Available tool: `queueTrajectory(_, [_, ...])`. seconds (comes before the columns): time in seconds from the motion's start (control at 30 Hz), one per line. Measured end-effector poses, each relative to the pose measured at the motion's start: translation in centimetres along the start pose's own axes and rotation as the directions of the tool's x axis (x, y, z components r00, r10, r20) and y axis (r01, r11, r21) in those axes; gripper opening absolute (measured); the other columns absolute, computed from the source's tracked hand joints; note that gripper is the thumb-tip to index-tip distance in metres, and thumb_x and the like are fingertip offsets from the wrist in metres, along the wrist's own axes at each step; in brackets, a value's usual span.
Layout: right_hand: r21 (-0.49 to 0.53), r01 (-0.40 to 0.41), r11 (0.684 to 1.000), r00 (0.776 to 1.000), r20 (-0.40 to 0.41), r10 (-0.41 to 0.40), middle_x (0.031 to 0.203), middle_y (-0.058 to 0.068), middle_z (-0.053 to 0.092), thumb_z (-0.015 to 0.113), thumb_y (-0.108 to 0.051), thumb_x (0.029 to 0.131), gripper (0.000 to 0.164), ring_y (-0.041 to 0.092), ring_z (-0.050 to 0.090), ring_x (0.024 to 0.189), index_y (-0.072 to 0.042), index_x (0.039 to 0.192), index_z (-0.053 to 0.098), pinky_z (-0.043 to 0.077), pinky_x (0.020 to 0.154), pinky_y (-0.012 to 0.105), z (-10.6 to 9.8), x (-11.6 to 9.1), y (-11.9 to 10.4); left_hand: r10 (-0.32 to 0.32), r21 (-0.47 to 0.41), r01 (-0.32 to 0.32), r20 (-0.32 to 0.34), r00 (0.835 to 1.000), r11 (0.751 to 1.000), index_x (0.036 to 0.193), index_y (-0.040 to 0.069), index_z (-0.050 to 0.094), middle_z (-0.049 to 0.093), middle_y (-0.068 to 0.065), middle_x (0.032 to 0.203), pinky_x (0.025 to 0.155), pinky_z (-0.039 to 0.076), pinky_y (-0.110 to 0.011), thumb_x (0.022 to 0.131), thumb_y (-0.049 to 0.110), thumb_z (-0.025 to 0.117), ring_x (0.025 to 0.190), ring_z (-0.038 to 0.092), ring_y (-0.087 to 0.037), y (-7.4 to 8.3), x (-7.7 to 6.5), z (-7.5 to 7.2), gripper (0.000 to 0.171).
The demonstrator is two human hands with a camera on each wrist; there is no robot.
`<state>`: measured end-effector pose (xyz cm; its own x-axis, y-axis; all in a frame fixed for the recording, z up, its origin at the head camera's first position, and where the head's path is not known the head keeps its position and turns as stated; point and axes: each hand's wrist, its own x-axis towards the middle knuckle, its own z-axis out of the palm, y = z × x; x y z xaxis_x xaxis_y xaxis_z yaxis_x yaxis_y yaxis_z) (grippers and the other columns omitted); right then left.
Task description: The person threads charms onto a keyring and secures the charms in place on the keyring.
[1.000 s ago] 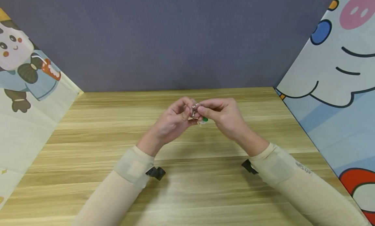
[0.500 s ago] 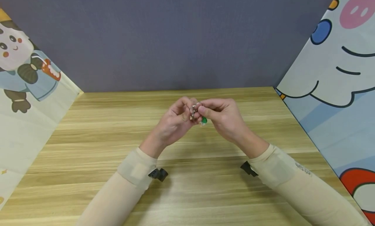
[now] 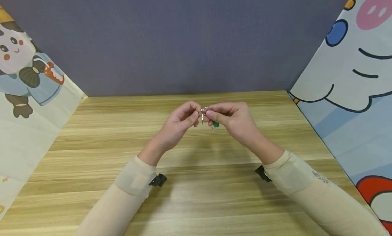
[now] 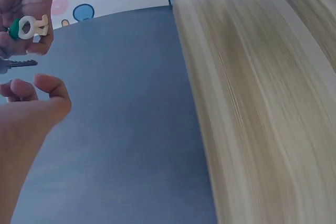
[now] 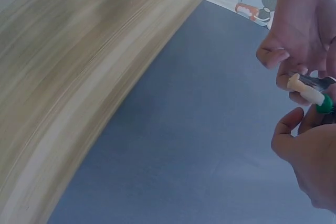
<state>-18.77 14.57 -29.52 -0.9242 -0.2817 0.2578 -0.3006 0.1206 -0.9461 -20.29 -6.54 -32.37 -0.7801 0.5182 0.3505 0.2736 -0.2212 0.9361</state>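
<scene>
A small metal key ring (image 3: pixel 204 109) is held up above the table between both hands. My left hand (image 3: pixel 179 123) pinches its left side between thumb and forefinger. On the other side, my right hand (image 3: pixel 237 122) pinches it the same way, its other fingers curled beneath. A silver key (image 3: pixel 202 119) hangs down between the fingertips, and its toothed blade shows in the left wrist view. The charm (image 4: pixel 29 28), with green, white and cream letter-like pieces, dangles below the right hand's fingers. Fingers hide much of the metal.
The wood-grain table (image 3: pixel 196 191) spreads beneath both forearms. A dark grey-blue panel (image 3: pixel 183 42) stands along its far edge. Cartoon-printed panels, one on the left (image 3: pixel 33 137) and one on the right (image 3: pixel 352 137), flank the table.
My left hand has shifted slightly left, and its lower fingers have drawn back from under the key ring. The key now hangs more plainly in the gap. The right hand stays nearly still.
</scene>
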Motion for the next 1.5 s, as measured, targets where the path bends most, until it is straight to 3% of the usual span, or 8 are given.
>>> queueTrajectory(0.13, [-0.049, -0.046, 0.998, 0.999, 0.005, 0.046, 0.090, 0.002, 0.081, 0.071, -0.007, 0.102, 0.017, 0.012, 0.075, 0.078, 0.003, 0.114, 0.079, 0.063, 0.076, 0.029, -0.2, 0.2, 0.2, -0.006, 0.137, 0.007, -0.009, 1.000, 0.991, 0.114, -0.006, 0.050, 0.055, 0.001, 0.105, 0.087, 0.047, -0.030, 0.115, 0.014, 0.043, 0.096, 0.053, -0.016, 0.1, -0.1, -0.3, 0.021])
queueTrajectory(0.3, [-0.118, -0.098, 0.988, 0.995, 0.023, 0.101, 0.097, 0.009, 0.081, 0.071, -0.010, 0.103, 0.020, 0.011, 0.074, 0.081, 0.000, 0.119, 0.078, 0.063, 0.078, 0.028, -0.5, 0.3, 0.5, -0.059, 0.174, 0.059, -0.004, 0.998, 0.983, 0.113, 0.000, 0.050, 0.064, -0.005, 0.111, 0.091, 0.053, -0.032, 0.115, 0.011, 0.037, 0.101, 0.064, -0.016, 0.2, -0.2, -0.7, 0.017])
queueTrajectory(0.5, [-0.233, -0.094, 0.968, 0.990, 0.081, 0.115, 0.110, 0.016, 0.079, 0.074, -0.010, 0.101, 0.025, 0.014, 0.075, 0.090, -0.003, 0.124, 0.076, 0.063, 0.083, 0.028, -1.0, 0.1, 1.3, -0.187, 0.249, 0.170, 0.046, 0.981, 0.953, 0.110, 0.006, 0.046, 0.058, -0.007, 0.098, 0.082, 0.053, -0.033, 0.111, 0.009, 0.054, 0.088, 0.060, -0.020, 0.2, -0.6, -1.1, 0.008])
queueTrajectory(0.77, [-0.391, -0.010, 0.920, 0.975, 0.202, 0.096, 0.111, 0.012, 0.079, 0.078, -0.011, 0.097, 0.034, 0.018, 0.072, 0.096, -0.002, 0.129, 0.074, 0.056, 0.075, 0.022, -1.5, -0.1, 2.4, -0.246, 0.528, 0.206, 0.006, 0.969, 0.824, 0.118, 0.006, 0.051, 0.063, -0.007, 0.099, 0.073, 0.049, -0.029, 0.108, 0.014, 0.063, 0.081, 0.056, -0.015, 0.4, -1.2, -1.7, 0.018])
queueTrajectory(1.03, [-0.593, 0.184, 0.784, 0.940, 0.339, 0.035, 0.115, 0.007, 0.080, 0.078, -0.011, 0.097, 0.028, 0.011, 0.069, 0.091, -0.007, 0.125, 0.077, 0.058, 0.076, 0.032, -1.8, -0.8, 3.7, -0.250, 0.730, 0.159, 0.017, 0.968, 0.665, 0.100, 0.011, 0.064, 0.062, 0.000, 0.082, 0.065, 0.045, -0.027, 0.103, 0.016, 0.072, 0.070, 0.052, -0.012, -0.7, -2.0, -2.4, 0.009])
queueTrajectory(1.23, [-0.644, 0.276, 0.713, 0.929, 0.370, -0.025, 0.110, 0.009, 0.078, 0.079, -0.010, 0.096, 0.026, 0.012, 0.069, 0.086, -0.006, 0.121, 0.076, 0.058, 0.071, 0.027, -1.5, -1.0, 4.6, -0.275, 0.794, 0.126, 0.053, 0.960, 0.594, 0.103, 0.017, 0.068, 0.064, 0.002, 0.077, 0.062, 0.046, -0.028, 0.104, 0.025, 0.071, 0.065, 0.051, -0.010, -1.6, -2.4, -3.0, 0.009])
queueTrajectory(1.37, [-0.640, 0.321, 0.698, 0.924, 0.375, -0.080, 0.106, 0.010, 0.079, 0.081, -0.010, 0.094, 0.027, 0.010, 0.068, 0.081, -0.005, 0.120, 0.077, 0.058, 0.069, 0.025, -1.3, -1.0, 5.3, -0.328, 0.805, 0.161, 0.044, 0.944, 0.571, 0.118, 0.013, 0.066, 0.074, -0.007, 0.088, 0.066, 0.052, -0.031, 0.108, 0.030, 0.065, 0.068, 0.060, -0.013, -1.9, -2.5, -3.2, 0.019])
queueTrajectory(1.5, [-0.651, 0.299, 0.697, 0.933, 0.354, -0.070, 0.091, 0.003, 0.076, 0.082, -0.016, 0.094, 0.033, 0.003, 0.053, 0.065, -0.004, 0.125, 0.076, 0.049, 0.059, 0.022, -1.2, -1.1, 5.7, -0.381, 0.813, 0.230, -0.012, 0.925, 0.534, 0.129, 0.007, 0.061, 0.078, -0.011, 0.105, 0.076, 0.059, -0.034, 0.108, 0.031, 0.064, 0.082, 0.071, -0.017, -2.2, -2.7, -3.2, 0.032])
